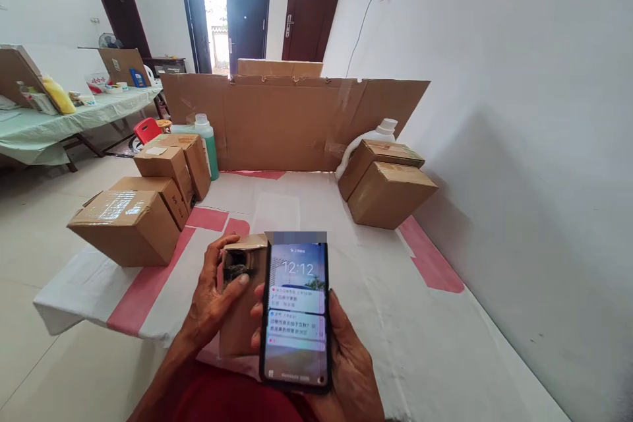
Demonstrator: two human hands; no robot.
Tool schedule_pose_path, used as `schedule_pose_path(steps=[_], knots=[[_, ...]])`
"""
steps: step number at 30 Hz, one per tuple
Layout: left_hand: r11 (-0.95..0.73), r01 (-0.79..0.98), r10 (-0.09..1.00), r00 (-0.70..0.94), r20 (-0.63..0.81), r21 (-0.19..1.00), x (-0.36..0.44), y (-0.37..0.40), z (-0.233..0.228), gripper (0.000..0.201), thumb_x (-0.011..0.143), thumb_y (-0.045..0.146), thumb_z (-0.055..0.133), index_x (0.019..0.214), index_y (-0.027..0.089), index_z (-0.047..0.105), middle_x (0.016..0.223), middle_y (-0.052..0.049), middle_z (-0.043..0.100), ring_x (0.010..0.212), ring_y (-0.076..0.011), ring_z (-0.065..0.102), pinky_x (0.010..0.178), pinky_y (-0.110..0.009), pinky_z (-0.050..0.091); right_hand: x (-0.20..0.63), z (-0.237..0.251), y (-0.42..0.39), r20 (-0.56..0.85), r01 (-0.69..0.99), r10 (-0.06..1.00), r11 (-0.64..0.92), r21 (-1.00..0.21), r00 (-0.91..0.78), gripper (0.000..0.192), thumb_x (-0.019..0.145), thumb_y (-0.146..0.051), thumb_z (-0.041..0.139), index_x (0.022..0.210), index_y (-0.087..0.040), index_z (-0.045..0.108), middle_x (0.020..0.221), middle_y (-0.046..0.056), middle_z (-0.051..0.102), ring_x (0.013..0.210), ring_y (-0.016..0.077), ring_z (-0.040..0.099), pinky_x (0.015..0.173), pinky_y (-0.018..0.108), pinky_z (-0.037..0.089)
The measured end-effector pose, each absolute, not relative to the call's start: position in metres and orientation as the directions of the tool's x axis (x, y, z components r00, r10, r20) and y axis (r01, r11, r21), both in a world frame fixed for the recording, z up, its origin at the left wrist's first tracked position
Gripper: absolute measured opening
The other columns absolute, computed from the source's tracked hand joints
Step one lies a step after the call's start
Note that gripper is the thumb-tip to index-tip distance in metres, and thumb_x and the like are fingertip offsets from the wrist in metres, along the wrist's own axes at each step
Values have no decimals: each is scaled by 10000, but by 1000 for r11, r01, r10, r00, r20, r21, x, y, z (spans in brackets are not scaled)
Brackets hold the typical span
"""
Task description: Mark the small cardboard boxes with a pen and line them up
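My right hand [352, 349] is wrapped round a smartphone [297, 356], with its fingers along the left edge and thumb at the right. The phone is upright to me, its screen lit with 12:12 and several notifications. My left hand [210, 303] grips a small brown cardboard box [240, 323] at its left side, thumb on the front face. Near the box's top is a squarish opening [238, 264] with something dark in it that I cannot make out. The phone covers the box's right part.
Several cardboard boxes [128, 224] line the table's left side, beside a green bottle [212, 151]. More boxes [390, 194] stand at the right before a white jug [380, 132]. A cardboard panel [281, 122] closes off the back of the cloth-covered table [376, 316]; a wall [544, 145] rises at the right.
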State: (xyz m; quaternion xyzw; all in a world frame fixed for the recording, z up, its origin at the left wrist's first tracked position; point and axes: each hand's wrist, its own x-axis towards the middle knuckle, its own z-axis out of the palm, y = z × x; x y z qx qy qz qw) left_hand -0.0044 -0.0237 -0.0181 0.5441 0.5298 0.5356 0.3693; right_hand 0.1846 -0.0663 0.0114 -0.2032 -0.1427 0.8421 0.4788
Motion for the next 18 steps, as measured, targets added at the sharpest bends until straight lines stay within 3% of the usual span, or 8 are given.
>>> schedule_pose_path(steps=[5,7,9,13,18], knots=[[-83,74,987,-133,92,994,-21,-9,-21,568,861,553,698,1339,282,552,1210,-53,659,1026,-243,644,838,-325,541,232,-16,-37,-258,-693,964,-226,-684,-60,692,844,-743,658,1217,-168,750,1203,169,773,1009,310,759,938,476,583],[-53,27,990,-128,57,998,-25,0,-22,523,862,551,705,1290,276,583,1166,-40,675,984,-234,650,789,-304,536,258,-47,-22,-320,-497,935,-206,-843,155,719,827,-771,633,1186,-158,747,1158,161,782,1021,305,749,941,466,577],[-22,-25,994,-108,19,999,-27,9,-22,480,869,544,701,1245,261,607,1111,-34,686,923,-223,656,734,-289,531,283,-80,-10,-278,-112,870,-254,-961,406,742,787,-815,581,1059,-148,762,1043,134,794,1012,298,736,887,421,585],[-6,-79,997,-82,0,997,-28,25,-21,408,889,518,667,1182,236,630,1033,-30,694,895,-219,660,709,-278,529,323,-125,-2,-246,124,790,-374,-919,562,595,719,-737,599,831,-165,725,927,121,766,1083,350,662,890,426,528],[-19,-68,991,-134,10,997,-31,46,-24,418,879,518,667,1171,220,679,1138,-35,726,997,-233,672,819,-294,539,351,-138,-8,-226,379,765,-525,-762,603,390,769,-605,514,679,-242,626,625,76,619,803,356,606,770,453,444]])
